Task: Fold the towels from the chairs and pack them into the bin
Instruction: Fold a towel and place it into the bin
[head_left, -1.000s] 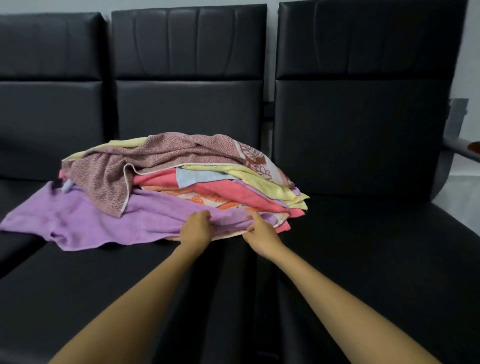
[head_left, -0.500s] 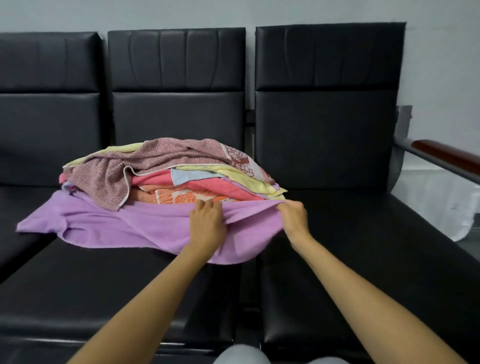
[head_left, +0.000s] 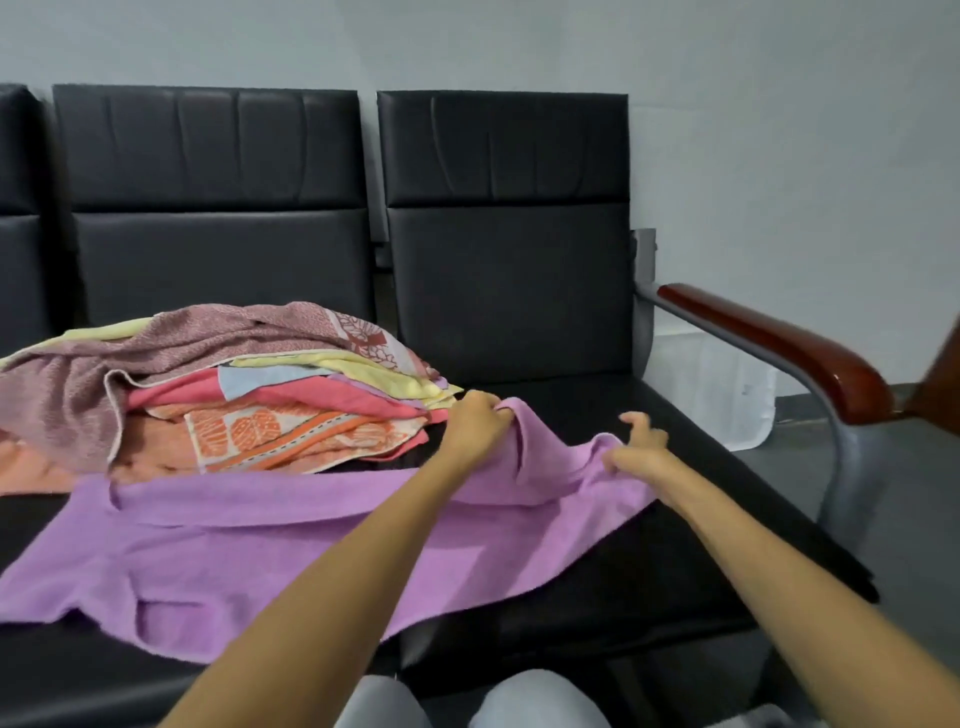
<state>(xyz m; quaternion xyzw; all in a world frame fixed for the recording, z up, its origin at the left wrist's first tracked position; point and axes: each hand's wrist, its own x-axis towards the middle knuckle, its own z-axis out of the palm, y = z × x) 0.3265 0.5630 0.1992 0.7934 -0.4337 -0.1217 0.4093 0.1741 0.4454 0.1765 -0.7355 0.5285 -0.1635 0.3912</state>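
The purple towel lies spread over two black seats, the middle chair and the right chair. It reaches close to their front edges. The left hand grabs the towel's far edge in a fist, just beside the pile of other towels. The right hand pinches the same edge further right, over the right chair's seat, with some fingers lifted. The towel bunches up between the two hands. The pile sits at the back of the middle seat. A brown armrest is at the right chair's right edge.
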